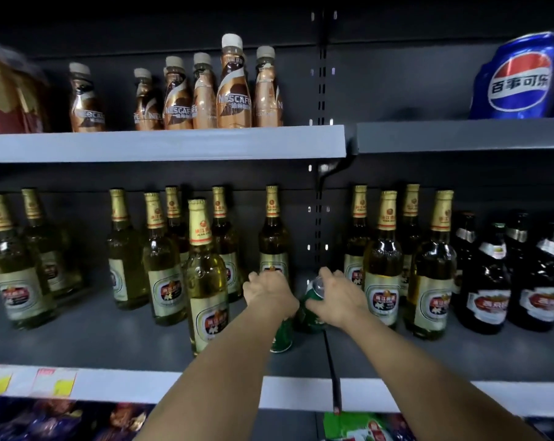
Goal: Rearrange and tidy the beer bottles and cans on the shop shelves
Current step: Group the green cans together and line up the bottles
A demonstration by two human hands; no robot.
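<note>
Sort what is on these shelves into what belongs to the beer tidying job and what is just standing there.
Belongs to the job:
- green can under the right hand
- second green can under the left hand
- gold-capped beer bottles
- dark beer bottles

Just standing there:
- Nescafe coffee bottles, upper shelf
- Pepsi pack
- price tags

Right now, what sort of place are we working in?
Likely a shop's drinks aisle: dark metal shelves hold rows of gold-capped beer bottles, brown coffee bottles and paper price tags on the shelf edge.
</note>
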